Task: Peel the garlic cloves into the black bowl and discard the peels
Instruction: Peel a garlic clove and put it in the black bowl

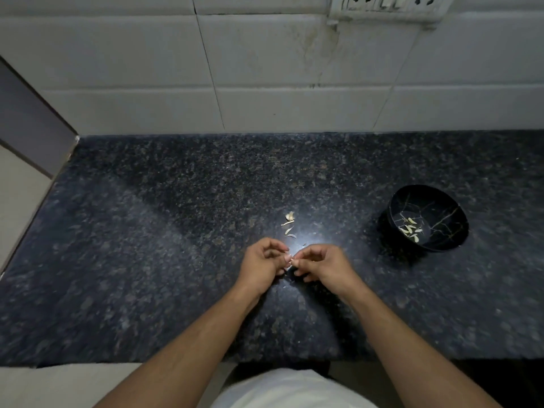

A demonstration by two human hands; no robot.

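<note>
My left hand and my right hand meet fingertip to fingertip above the dark granite counter. Between them they pinch a small pale garlic clove, mostly hidden by the fingers. Just beyond the hands lies a small scatter of garlic peels on the counter. The black bowl with thin gold lines stands to the right, apart from the hands. Several peeled cloves lie in its bottom.
A white tiled wall rises behind the counter, with a socket panel at the top right. The counter's left end meets a grey panel. Its front edge runs just above my white shirt.
</note>
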